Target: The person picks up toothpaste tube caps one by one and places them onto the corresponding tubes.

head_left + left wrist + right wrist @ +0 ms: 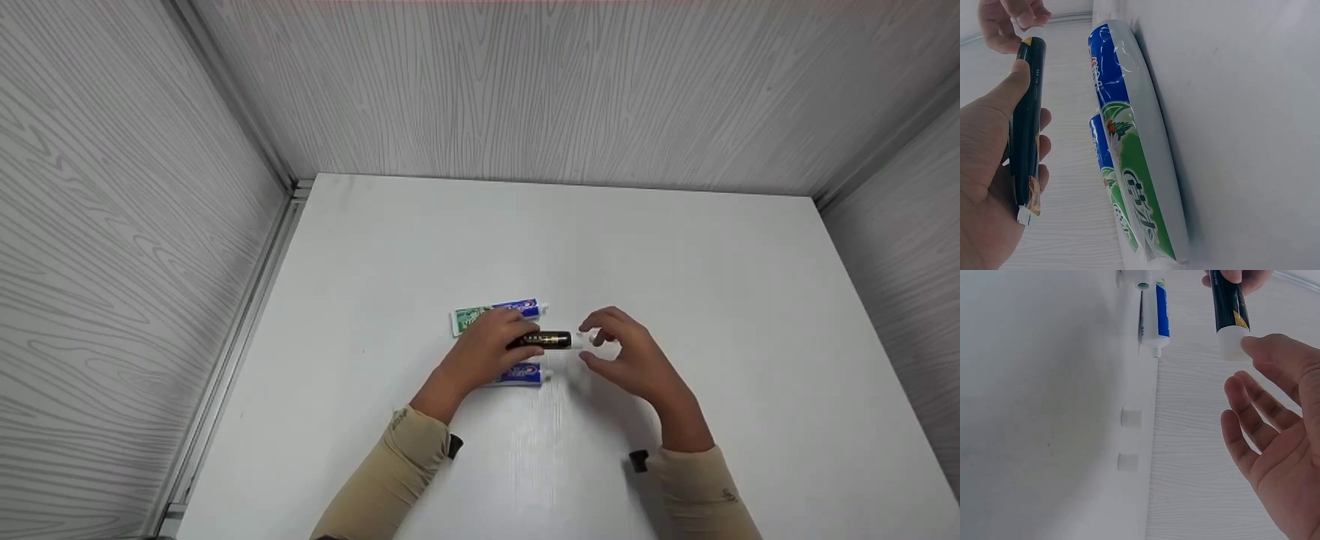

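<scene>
left hand (489,350) has the black tube (553,340) gripped above the white table (637,247), right hand (632,358) spread loosely by its white cap (1232,344). looks like the uncapping step to me; next move probably needs a thumb-and-finger pinch and a twist.

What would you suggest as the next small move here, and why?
Probably have the right hand pinch and twist the white cap on the black tube: the left hand grips the tube, the right is near the cap, and two other tubes show bare nozzles, with two loose caps nearby.
</scene>
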The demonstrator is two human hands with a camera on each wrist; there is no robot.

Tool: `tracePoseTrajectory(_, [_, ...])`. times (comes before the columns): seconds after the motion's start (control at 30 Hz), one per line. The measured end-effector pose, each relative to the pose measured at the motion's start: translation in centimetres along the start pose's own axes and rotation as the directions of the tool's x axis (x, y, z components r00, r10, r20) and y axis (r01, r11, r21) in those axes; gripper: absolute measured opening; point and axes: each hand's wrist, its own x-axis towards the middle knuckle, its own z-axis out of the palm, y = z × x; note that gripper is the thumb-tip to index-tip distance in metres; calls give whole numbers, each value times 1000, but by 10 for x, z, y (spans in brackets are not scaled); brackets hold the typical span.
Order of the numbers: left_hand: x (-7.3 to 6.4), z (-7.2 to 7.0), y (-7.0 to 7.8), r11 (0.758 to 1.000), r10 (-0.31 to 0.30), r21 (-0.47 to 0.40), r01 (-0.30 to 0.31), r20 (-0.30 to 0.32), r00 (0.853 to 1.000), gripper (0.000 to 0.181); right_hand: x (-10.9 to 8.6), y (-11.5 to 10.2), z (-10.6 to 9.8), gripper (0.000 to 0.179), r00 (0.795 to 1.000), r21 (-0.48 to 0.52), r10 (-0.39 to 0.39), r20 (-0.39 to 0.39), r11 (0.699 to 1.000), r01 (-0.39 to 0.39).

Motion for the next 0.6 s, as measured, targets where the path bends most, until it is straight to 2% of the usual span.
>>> tracePoseTrajectory(0.2, [0, 1, 1, 1000, -4, 17, 4, 11, 1000, 36, 0, -2, 2, 33, 999, 17, -31, -20, 999, 31])
tracePoseTrajectory(0.6, [-2, -3, 4, 1000, -4, 8, 4, 1, 1000, 35, 2, 1, 4, 28, 1000, -2, -18, -5, 1000, 18])
